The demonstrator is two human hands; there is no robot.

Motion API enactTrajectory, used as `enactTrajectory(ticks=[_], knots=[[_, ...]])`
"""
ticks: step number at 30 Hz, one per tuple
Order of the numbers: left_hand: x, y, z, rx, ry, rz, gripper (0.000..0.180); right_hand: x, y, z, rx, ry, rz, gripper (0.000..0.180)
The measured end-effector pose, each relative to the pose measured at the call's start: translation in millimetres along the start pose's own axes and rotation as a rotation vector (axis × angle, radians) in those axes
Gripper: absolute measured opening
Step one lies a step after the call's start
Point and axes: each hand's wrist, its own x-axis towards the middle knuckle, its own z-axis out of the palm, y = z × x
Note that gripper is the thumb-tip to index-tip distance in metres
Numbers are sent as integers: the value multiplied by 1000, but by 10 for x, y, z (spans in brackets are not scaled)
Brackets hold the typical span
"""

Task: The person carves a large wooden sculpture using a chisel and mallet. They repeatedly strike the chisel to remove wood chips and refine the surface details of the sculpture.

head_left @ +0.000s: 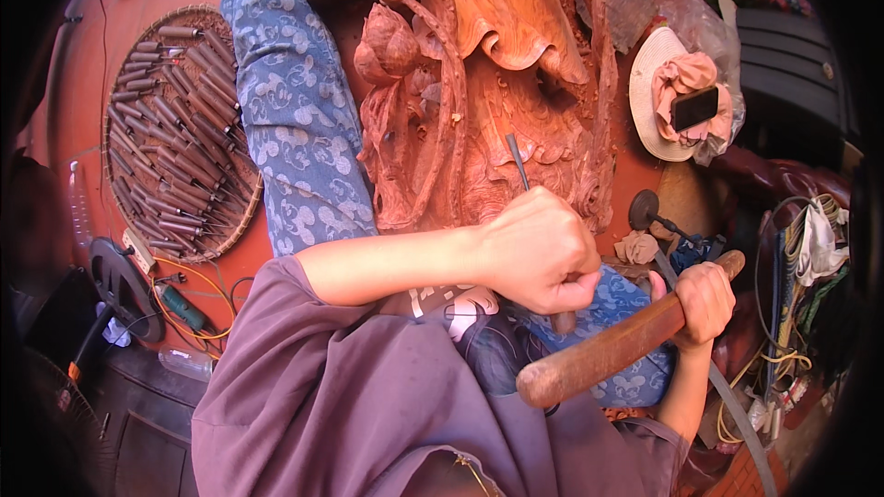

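Observation:
My left hand (543,248) is closed in a fist around a carving chisel (517,161). Its metal blade sticks out beyond the fist toward the wood, and the butt of the handle shows below; the rest is hidden by my fingers. A wooden mallet (599,359), a long rounded club, is gripped near its narrow end by my right hand (706,304). The mallet's thick end lies toward my body, below the chisel's butt and apart from it. Ahead of both hands is a reddish wood carving (525,129) with a lotus bud, stems and a smooth, curled-edge upper part.
At left, a round woven tray (250,221) holds several wooden-handled chisels. A power tool (180,306) with orange cord lies below it. At right are a hat (645,101) with a pink cloth and a phone (694,109), and a cluttered bundle (815,248). My legs flank the carving.

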Motion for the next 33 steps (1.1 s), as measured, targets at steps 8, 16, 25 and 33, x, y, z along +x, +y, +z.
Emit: enactTrajectory(ticks=[8, 16, 25, 33], knots=[[38, -80, -157, 40, -49, -28, 28, -41, -8, 25, -56, -82, 0, 28], [34, -86, -203, 10, -43, -3, 28, -100, 50, 51, -11, -30, -29, 30], [26, -107, -167, 26, -36, 0, 28, -93, 82, 62, -41, -55, -53, 29], [25, -108, -184, 30, -35, 6, 26, -134, 119, 81, -35, 5, -108, 27]])
